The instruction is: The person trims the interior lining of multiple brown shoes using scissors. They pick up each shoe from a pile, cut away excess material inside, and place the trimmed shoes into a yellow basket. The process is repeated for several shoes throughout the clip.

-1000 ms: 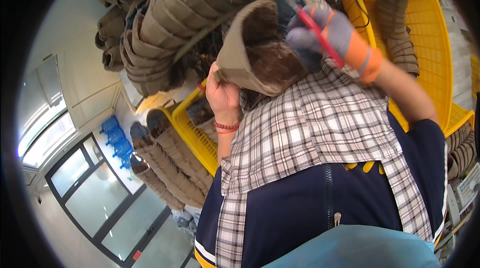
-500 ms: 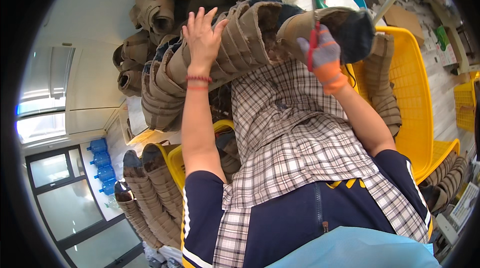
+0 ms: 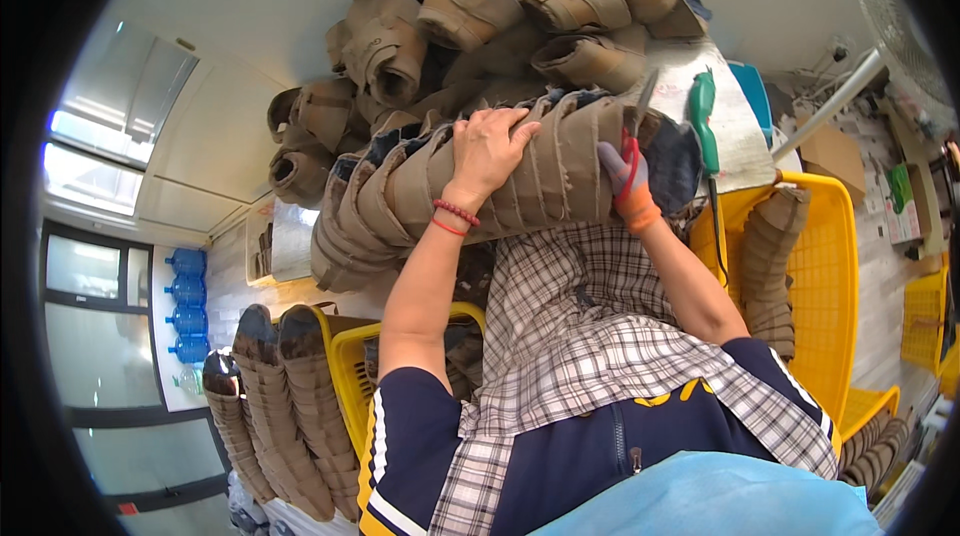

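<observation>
While the left hand (image 3: 488,148) lies flat with its fingers (image 3: 520,121) spread across a long nested row of tan shoe uppers (image 3: 470,181), gripping nothing and just pressing on top, the right hand (image 3: 625,179) in a grey and orange glove is clenched around red-handled scissors (image 3: 632,131) at the row's right end. The row sits on the bench (image 3: 735,126), right in front of a loose heap of the same tan uppers (image 3: 480,6). A green-handled tool (image 3: 704,121) lies just beside the scissors. Further out there's a yellow plastic crate (image 3: 830,266) on the right holding another stack, a second yellow crate (image 3: 350,366) lower left, and blue water bottles (image 3: 188,306) lined up by the windows.
</observation>
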The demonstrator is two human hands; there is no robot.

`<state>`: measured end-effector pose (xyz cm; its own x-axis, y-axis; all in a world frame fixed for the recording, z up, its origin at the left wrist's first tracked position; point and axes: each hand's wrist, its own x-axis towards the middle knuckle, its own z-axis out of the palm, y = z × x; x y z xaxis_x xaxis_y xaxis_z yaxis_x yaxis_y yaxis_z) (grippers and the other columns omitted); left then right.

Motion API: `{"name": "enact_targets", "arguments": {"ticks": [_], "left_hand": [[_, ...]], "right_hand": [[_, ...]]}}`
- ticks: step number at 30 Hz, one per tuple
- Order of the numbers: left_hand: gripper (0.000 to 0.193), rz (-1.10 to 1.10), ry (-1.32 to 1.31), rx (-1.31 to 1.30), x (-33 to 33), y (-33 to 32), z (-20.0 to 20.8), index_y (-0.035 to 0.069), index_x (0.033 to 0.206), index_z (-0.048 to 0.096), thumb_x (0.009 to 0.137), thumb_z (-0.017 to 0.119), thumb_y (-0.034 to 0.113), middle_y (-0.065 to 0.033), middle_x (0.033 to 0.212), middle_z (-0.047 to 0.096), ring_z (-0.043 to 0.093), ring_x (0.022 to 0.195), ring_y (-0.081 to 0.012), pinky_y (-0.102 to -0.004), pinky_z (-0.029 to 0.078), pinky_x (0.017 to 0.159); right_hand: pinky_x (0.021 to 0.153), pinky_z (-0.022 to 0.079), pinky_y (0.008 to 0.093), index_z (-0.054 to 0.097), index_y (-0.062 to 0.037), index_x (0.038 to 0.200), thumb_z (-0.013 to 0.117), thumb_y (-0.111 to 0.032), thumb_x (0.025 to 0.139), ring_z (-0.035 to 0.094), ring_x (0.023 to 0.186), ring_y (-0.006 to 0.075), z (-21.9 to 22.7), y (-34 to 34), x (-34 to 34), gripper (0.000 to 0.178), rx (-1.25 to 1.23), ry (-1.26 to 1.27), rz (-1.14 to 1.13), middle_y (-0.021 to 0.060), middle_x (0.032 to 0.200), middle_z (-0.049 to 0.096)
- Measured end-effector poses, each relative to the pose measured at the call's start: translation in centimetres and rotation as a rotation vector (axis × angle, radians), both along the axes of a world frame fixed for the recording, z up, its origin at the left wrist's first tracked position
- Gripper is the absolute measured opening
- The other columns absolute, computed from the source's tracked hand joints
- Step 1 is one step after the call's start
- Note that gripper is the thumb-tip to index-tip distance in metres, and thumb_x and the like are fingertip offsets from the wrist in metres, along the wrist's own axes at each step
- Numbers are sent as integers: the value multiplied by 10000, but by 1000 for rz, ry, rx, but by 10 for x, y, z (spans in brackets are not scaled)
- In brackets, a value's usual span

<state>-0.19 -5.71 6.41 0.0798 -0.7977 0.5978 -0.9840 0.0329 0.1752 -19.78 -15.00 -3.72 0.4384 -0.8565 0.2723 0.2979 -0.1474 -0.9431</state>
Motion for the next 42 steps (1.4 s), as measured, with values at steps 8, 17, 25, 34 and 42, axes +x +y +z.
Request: {"name": "enact_targets", "arguments": {"ticks": [8, 17, 25, 34, 42], "left_hand": [[340, 754, -56, -94, 114, -13, 76, 18, 993, 441, 731, 615, 147, -201, 1036, 486, 510, 977, -398, -475, 473, 777], [260, 548, -24, -207, 197, -3, 92, 84, 1019, 609, 825, 437, 101, -225, 903, 645, 616, 853, -419, -482, 489, 770], [321, 20, 1335, -399, 217, 158, 154, 111, 1167, 606, 896, 484, 233, -76, 1101, 652, 622, 964, -288, -405, 499, 807], [336, -453, 2318, -31, 48, 272, -40, 52, 1173, 573, 887, 567, 229, -131, 1087, 635, 633, 937, -275, -415, 546, 795], [214, 142, 2391, 5, -57, 271, -96, 18, 1005, 597, 806, 612, -59, -117, 936, 603, 578, 929, -225, -307, 543, 824]], "right_hand": [[498, 418, 206, 513, -9, 1153, 530, -422, 922, 530, 574, 98, 1, 29, -73, 473, 217, -187, 64, 39, 752, 587], [516, 419, 188, 511, 22, 1168, 490, -464, 932, 533, 580, 88, -5, 56, -142, 541, 254, -117, 10, 50, 765, 594], [550, 320, 168, 533, -32, 1149, 586, -356, 892, 402, 631, 23, 51, 82, -187, 417, 36, 81, 111, -30, 816, 518], [650, 493, 297, 597, -69, 996, 752, -185, 731, 616, 688, 222, 178, 117, -154, 328, -829, 795, 127, 82, 796, 626], [688, 494, 356, 602, -109, 956, 733, -255, 720, 616, 803, 255, 135, 132, -118, 307, -1251, 1114, 245, 65, 856, 613]]}}
